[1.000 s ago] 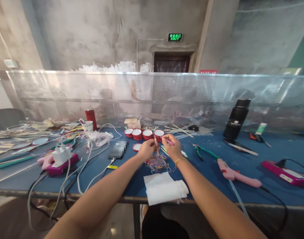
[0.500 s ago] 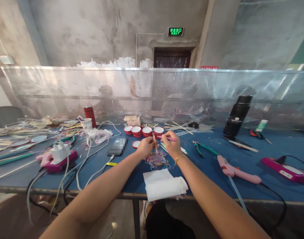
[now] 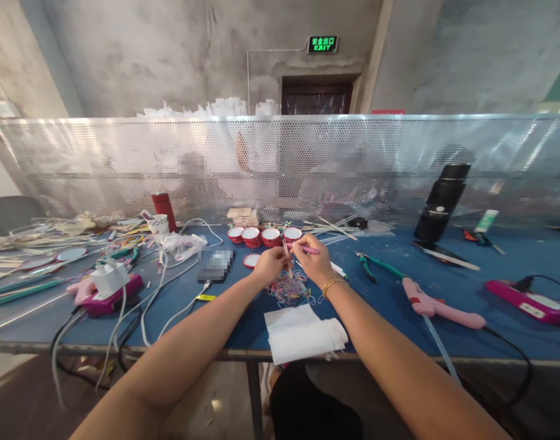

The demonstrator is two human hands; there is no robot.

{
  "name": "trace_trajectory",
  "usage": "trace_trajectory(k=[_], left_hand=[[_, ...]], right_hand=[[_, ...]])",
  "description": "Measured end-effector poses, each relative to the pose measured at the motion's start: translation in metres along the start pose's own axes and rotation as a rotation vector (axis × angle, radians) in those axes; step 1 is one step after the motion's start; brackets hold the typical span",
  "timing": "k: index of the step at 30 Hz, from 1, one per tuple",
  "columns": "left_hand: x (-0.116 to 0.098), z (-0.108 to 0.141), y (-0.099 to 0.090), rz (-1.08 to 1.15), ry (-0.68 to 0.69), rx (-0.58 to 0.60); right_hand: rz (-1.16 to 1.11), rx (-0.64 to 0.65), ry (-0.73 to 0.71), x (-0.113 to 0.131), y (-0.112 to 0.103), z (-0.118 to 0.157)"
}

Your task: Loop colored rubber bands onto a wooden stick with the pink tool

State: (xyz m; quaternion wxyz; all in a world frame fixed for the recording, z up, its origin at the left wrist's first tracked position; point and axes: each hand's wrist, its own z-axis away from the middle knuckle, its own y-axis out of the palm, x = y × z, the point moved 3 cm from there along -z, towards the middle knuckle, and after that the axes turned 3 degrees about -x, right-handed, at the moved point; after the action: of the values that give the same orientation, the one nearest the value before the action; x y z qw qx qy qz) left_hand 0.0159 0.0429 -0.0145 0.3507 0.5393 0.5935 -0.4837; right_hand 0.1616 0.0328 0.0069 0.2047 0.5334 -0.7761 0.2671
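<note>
My left hand (image 3: 271, 266) is closed on a thin, flat wooden craft stick (image 3: 288, 264) that stands nearly upright. My right hand (image 3: 315, 256) grips a pink pen (image 3: 311, 249), its left end at the stick's upper part; whether it touches I cannot tell. Beneath both hands lies a tangled pile of small coloured loops (image 3: 290, 289), which look like rubber bands. Just beyond are several red-sided round pieces with white tops (image 3: 271, 234), seemingly stacked. One more white disc with a red rim (image 3: 251, 261) lies flat beside my left hand.
White tissue sheets (image 3: 302, 336) lie at the near edge. To the right are green-handled pliers (image 3: 376, 264), a pink glue gun (image 3: 438, 307) and a black flask (image 3: 441, 205). A phone (image 3: 216, 266), white cables and a magenta power strip (image 3: 112, 294) occupy the left. A perforated metal screen (image 3: 216, 146) stands behind.
My right hand has shifted slightly left, bringing the pen's end to the stick. My left hand keeps its hold. The whole view has tilted a little.
</note>
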Motion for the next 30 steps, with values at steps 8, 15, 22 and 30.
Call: trace_trajectory(k=[8, 15, 22, 30], left_hand=[[0.0041, -0.0030, -0.0009, -0.024, -0.003, -0.021], [-0.0039, 0.0007, 0.0010, 0.049, -0.047, -0.007], [-0.0025, 0.0001, 0.0007, 0.028, -0.040, -0.024], [-0.0013, -0.0007, 0.0010, 0.055, -0.053, -0.012]], right_hand=[[0.043, -0.025, 0.015, -0.0028, -0.0022, -0.0006], [0.050, -0.047, 0.022, -0.0040, -0.0029, -0.0018], [0.007, -0.013, 0.024, -0.0008, -0.0019, -0.0005], [-0.009, -0.015, 0.033, -0.0018, -0.0006, -0.0001]])
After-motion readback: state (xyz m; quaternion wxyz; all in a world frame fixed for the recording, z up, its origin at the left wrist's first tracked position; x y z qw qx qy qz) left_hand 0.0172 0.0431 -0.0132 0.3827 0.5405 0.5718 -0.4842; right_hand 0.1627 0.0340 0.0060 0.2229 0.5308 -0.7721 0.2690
